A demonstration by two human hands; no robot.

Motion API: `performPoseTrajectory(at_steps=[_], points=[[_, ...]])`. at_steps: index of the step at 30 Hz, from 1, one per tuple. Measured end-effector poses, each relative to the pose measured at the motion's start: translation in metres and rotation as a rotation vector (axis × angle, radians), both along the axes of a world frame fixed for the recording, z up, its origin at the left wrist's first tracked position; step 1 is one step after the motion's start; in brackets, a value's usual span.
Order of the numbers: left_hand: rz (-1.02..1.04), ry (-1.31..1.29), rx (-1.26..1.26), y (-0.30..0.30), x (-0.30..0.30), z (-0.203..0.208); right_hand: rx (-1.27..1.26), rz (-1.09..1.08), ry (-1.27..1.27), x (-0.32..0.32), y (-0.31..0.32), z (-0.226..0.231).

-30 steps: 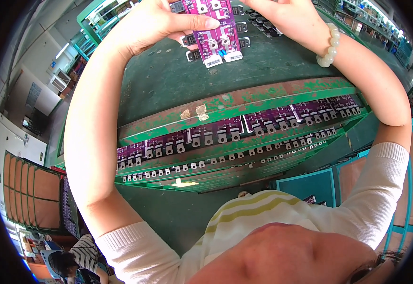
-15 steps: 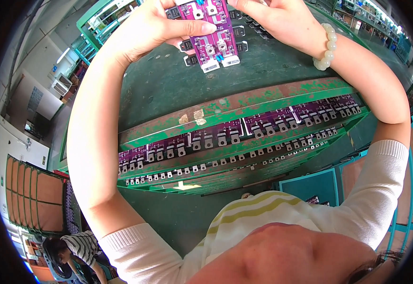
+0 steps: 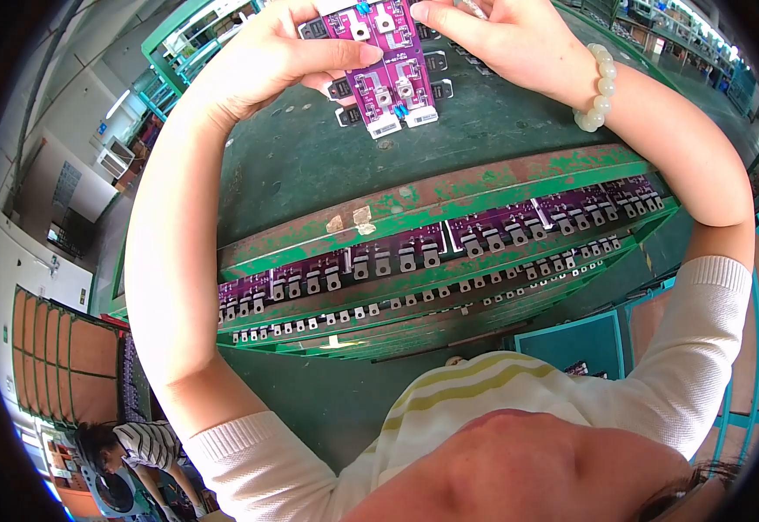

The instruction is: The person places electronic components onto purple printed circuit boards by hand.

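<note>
One purple board (image 3: 401, 68) is pinched by its left edge in the left hand (image 3: 279, 56), but the right hand (image 3: 519, 42)'s grip honestly can't be told.

Purple rectangular circuit board (image 3: 390, 73) over green flat surface (image 3: 501, 122); purple circuit-board rows (image 3: 484, 217) on green metal shelves (image 3: 501, 259) beneath surface.
</note>
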State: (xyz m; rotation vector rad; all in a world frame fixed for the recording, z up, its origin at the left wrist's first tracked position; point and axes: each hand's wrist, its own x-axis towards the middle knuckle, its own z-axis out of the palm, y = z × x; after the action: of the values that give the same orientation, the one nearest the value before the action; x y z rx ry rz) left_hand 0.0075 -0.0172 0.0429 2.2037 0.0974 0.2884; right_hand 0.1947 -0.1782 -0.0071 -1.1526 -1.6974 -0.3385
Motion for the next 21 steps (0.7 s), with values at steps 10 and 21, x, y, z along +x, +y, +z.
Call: performPoseTrajectory(at_steps=[10, 21], points=[[-0.615, -0.181, -0.061, 0.02, 0.022, -0.006, 0.013, -0.03, -0.016, 0.005, -0.003, -0.001], [-0.053, 0.011, -0.025, 0.044, 0.004, -0.004, 0.027, -0.011, -0.005, -0.002, -0.005, 0.001]])
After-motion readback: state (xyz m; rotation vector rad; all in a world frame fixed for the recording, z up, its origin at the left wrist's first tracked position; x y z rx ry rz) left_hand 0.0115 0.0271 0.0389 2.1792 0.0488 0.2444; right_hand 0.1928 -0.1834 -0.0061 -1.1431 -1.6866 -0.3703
